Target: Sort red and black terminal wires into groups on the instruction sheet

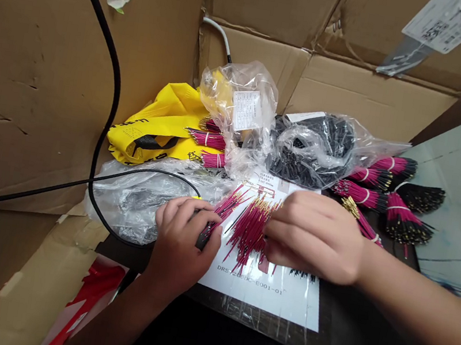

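Observation:
My left hand (pixel 188 236) curls around the lower, dark ends of a bunch of thin pink wires (pixel 229 204), whose tips fan out up and right. A dark patch shows between its thumb and fingers, too shaded to make out fully. Between the hands a loose pile of pink wires (pixel 250 228) with gold-coloured tips lies on a printed white sheet (pixel 263 300). My right hand (pixel 314 235) is closed at the pile's right side, fingertips together; what they pinch is hidden. Several short black wire ends (pixel 302 275) show below it.
Tied bundles of pink and black wires (pixel 409 218) lie at the right. Behind are a bag of black wires (pixel 311 147), a clear bag with a label (pixel 246 111) and a yellow bag (pixel 160 120). A black cable (pixel 113 66) hangs at left; cardboard walls (pixel 266 3) stand behind.

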A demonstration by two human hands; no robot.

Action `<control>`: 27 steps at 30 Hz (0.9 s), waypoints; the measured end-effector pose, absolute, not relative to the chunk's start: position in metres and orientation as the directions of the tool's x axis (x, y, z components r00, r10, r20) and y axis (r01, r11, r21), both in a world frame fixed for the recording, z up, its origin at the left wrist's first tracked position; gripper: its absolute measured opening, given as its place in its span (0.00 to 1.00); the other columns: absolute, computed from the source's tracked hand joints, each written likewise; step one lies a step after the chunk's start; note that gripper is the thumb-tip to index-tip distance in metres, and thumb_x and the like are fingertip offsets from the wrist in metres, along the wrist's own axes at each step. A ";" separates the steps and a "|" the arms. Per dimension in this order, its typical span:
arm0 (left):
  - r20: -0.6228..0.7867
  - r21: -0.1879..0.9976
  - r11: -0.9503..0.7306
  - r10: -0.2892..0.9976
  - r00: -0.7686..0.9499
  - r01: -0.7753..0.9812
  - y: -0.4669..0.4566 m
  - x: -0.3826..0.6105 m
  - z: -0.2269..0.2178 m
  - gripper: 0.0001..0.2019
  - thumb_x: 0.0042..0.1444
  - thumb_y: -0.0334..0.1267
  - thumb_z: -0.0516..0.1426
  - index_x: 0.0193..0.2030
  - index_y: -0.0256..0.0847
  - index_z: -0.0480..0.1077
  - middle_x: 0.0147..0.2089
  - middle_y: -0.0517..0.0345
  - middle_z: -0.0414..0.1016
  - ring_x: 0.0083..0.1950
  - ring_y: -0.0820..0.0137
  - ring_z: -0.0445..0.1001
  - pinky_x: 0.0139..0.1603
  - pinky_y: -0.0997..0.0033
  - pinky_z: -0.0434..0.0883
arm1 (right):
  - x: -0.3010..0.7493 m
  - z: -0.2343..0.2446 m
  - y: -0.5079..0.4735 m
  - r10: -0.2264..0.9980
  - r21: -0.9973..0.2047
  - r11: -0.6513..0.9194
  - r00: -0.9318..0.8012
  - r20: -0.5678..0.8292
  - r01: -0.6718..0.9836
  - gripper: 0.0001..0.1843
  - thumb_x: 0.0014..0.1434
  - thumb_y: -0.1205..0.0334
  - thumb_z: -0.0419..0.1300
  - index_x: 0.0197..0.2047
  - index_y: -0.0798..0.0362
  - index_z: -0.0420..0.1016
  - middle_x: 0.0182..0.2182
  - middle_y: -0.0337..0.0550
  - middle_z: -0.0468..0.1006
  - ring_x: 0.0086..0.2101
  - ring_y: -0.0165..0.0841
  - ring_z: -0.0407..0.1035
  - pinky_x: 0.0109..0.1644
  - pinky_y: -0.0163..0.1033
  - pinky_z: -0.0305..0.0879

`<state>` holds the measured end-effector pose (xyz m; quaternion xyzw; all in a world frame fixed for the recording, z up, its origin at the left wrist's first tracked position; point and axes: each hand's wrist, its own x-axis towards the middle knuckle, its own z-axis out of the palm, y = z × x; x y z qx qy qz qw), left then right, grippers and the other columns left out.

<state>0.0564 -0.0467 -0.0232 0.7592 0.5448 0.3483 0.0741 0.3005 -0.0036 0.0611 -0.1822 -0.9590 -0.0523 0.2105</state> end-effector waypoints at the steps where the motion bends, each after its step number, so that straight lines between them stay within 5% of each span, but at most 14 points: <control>1: 0.451 0.444 -0.406 0.872 0.193 0.799 -0.047 0.059 -0.024 0.02 0.61 0.34 0.61 0.39 0.45 0.76 0.48 0.53 0.78 0.56 0.55 0.70 0.61 0.46 0.62 | 0.311 0.061 -0.014 0.326 0.019 0.927 -0.831 0.451 0.374 0.08 0.71 0.62 0.55 0.45 0.50 0.76 0.34 0.44 0.76 0.35 0.34 0.69 0.38 0.43 0.67; 7: 0.446 0.227 -0.514 0.810 0.380 0.827 -0.041 0.064 -0.014 0.04 0.63 0.35 0.60 0.37 0.45 0.77 0.51 0.55 0.80 0.59 0.53 0.70 0.64 0.44 0.57 | 0.369 0.036 -0.059 0.307 0.177 0.901 -0.870 0.387 0.397 0.09 0.65 0.74 0.59 0.43 0.54 0.78 0.35 0.46 0.78 0.35 0.35 0.70 0.41 0.45 0.70; 13: 0.282 0.078 -0.537 0.820 0.498 0.840 -0.024 0.070 -0.008 0.08 0.66 0.38 0.56 0.36 0.43 0.74 0.35 0.55 0.75 0.42 0.57 0.69 0.51 0.50 0.59 | 0.394 0.006 -0.074 0.363 0.266 0.860 -0.889 0.279 0.435 0.09 0.66 0.75 0.58 0.47 0.60 0.76 0.33 0.44 0.78 0.29 0.30 0.69 0.34 0.41 0.69; 22: 0.186 0.062 -0.548 0.828 0.530 0.834 -0.027 0.078 -0.006 0.10 0.67 0.38 0.52 0.36 0.42 0.71 0.36 0.54 0.76 0.41 0.58 0.69 0.52 0.50 0.57 | 0.421 -0.027 -0.090 0.550 0.120 0.760 -0.730 0.406 0.639 0.24 0.61 0.76 0.63 0.61 0.60 0.71 0.41 0.50 0.81 0.35 0.35 0.75 0.40 0.43 0.73; 27: 0.157 0.019 -0.522 0.844 0.513 0.853 -0.024 0.078 -0.005 0.09 0.66 0.37 0.52 0.35 0.42 0.70 0.36 0.53 0.76 0.40 0.57 0.69 0.49 0.52 0.57 | 0.426 -0.039 -0.089 0.608 0.010 0.716 -0.630 0.483 0.699 0.22 0.62 0.74 0.63 0.58 0.54 0.74 0.41 0.50 0.82 0.35 0.34 0.76 0.37 0.40 0.73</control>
